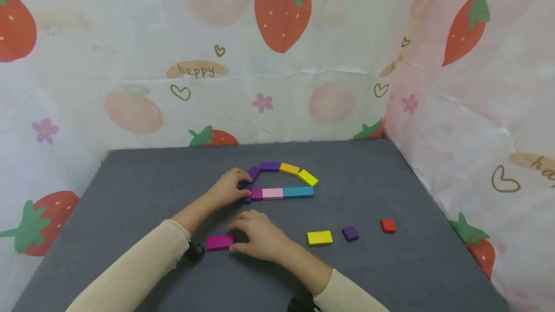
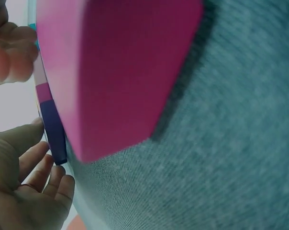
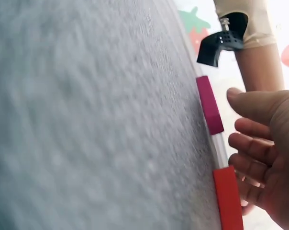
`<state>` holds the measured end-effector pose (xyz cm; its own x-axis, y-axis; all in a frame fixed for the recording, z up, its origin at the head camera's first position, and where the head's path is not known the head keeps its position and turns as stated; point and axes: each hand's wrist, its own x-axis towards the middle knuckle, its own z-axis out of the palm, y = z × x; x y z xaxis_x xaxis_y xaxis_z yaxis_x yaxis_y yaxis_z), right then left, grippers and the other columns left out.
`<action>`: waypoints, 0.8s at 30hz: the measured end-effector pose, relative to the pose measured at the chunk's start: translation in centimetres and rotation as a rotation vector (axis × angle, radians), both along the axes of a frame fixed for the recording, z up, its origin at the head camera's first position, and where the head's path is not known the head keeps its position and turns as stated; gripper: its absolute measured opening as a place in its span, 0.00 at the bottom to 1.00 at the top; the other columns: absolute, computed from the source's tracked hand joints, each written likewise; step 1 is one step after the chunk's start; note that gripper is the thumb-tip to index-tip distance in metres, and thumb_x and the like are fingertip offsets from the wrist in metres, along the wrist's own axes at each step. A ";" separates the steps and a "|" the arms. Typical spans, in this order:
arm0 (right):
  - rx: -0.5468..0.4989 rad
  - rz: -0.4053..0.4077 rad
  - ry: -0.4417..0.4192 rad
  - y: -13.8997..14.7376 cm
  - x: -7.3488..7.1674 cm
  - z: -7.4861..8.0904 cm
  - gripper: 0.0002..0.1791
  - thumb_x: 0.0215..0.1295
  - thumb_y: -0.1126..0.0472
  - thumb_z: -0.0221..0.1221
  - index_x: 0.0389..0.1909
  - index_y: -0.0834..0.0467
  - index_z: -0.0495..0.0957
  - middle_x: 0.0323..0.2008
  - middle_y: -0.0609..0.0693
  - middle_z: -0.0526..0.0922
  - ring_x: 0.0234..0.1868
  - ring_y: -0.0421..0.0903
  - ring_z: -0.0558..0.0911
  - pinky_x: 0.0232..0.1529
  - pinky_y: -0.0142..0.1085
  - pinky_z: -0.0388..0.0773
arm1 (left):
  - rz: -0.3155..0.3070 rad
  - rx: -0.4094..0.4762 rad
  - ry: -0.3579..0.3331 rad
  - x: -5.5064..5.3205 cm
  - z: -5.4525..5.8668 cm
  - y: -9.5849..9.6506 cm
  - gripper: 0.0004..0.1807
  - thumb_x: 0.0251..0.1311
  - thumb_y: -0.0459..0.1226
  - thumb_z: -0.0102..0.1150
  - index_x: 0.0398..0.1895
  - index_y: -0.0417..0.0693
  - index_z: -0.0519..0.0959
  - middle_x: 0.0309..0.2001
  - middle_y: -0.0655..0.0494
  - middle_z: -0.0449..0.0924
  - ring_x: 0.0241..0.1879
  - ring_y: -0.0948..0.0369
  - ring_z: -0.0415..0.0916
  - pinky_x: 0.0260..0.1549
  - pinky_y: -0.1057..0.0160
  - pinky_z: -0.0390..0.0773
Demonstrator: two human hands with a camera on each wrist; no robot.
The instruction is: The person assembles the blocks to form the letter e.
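Note:
On the grey tabletop, flat blocks lie end to end in a closed half-ring shape. My left hand (image 1: 226, 188) is at its left end, thumb and fingertips around a dark purple block (image 2: 52, 129) that they partly cover. A second purple block (image 1: 254, 173) slants up from there, with fingertips right at it. Nearer the front, my right hand (image 1: 262, 237) has its fingers spread and relaxed, holding nothing. Its thumb and fingertips are right by the end of a magenta block (image 1: 219, 242), which looms large in the left wrist view.
The shape's top has a purple block (image 1: 270, 166), an orange block (image 1: 289, 169) and a yellow block (image 1: 308, 177); along its base lie a small magenta block (image 1: 257, 195), a pink block (image 1: 272, 194) and a blue block (image 1: 298, 192). Loose yellow (image 1: 319, 238), purple (image 1: 350, 233) and red blocks (image 1: 388, 226) lie right.

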<state>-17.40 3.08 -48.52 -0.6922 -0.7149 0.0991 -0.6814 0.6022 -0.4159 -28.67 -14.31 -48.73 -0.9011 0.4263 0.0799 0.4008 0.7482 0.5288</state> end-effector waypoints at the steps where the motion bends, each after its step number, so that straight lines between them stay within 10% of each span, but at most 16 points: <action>1: 0.001 0.002 -0.005 -0.1 0.0 -0.2 0.24 0.64 0.42 0.69 0.58 0.47 0.83 0.56 0.40 0.81 0.58 0.39 0.76 0.64 0.44 0.72 | -0.002 0.001 0.001 0.0 -0.1 0.0 0.19 0.63 0.36 0.70 0.54 0.37 0.83 0.60 0.42 0.76 0.63 0.43 0.72 0.66 0.43 0.68; 24: 0.030 0.001 0.069 -1.3 -0.2 -1.6 0.24 0.62 0.40 0.69 0.57 0.43 0.84 0.52 0.39 0.83 0.54 0.39 0.76 0.56 0.39 0.73 | 0.003 0.005 -0.015 0.0 0.0 0.0 0.19 0.63 0.37 0.70 0.55 0.37 0.83 0.60 0.42 0.76 0.64 0.44 0.72 0.67 0.43 0.68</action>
